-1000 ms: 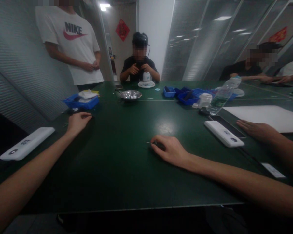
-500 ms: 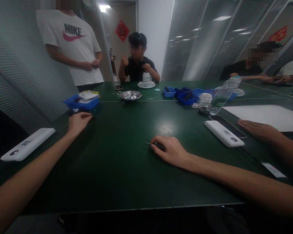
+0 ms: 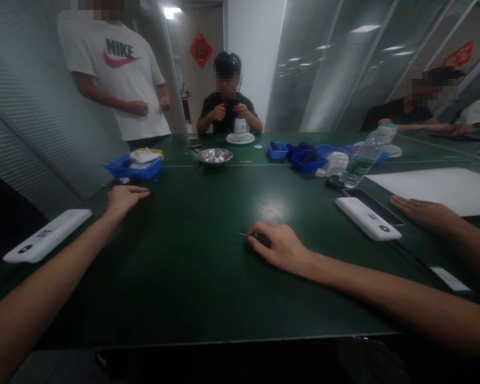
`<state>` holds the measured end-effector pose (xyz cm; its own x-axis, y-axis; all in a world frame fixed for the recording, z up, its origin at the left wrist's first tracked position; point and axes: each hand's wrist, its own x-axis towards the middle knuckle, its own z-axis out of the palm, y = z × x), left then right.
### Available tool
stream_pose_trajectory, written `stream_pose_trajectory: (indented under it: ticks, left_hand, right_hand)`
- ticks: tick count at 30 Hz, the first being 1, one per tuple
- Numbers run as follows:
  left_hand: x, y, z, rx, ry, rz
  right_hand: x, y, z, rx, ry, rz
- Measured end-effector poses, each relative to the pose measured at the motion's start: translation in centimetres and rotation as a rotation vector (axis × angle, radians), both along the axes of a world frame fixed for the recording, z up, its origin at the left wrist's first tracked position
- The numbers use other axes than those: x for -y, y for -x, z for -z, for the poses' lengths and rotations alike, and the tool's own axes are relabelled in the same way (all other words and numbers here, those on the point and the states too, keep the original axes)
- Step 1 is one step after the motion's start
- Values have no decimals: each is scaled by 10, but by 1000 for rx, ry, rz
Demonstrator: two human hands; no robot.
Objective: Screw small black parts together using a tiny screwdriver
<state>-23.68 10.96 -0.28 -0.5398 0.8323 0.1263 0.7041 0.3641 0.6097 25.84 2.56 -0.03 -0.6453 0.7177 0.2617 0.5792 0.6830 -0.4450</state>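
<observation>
My right hand [image 3: 278, 245] rests on the green table [image 3: 192, 277], closed around a small screwdriver [image 3: 264, 240] with a dark handle. Its thin metal shaft points left. My left hand [image 3: 124, 197] is stretched out at the far left of the table, just in front of a blue tray [image 3: 150, 172] with white tissue-like material on it. Thumb and fingers are pressed together there; a small dark spot lies by the fingertips, and I cannot make out what they hold.
White power banks lie at left [image 3: 48, 234] and right [image 3: 368, 218], near a phone [image 3: 374, 208] and a tilted bottle [image 3: 362, 162]. A metal dish [image 3: 215, 157] holds small parts. Another person's hand [image 3: 422, 213] rests at right. A person sits opposite behind a white fan [image 3: 240, 138].
My left hand has shifted slightly left and its fingers look straighter. My right hand stays put with the screwdriver. The person opposite has lowered a raised hand.
</observation>
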Motion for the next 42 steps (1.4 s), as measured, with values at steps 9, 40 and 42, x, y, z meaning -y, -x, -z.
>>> stream_pose_trajectory:
  ticks: [9, 40, 42]
  left_hand:
    - [10, -5, -4, -453, 38, 258]
    - [18, -36, -3, -860, 159, 310]
    - [15, -31, -2, -826, 140, 304]
  right_hand:
    - [1, -1, -2, 13, 14, -15]
    - [5, 0, -8, 44, 5, -21]
    - [4, 0, -7, 44, -6, -21]
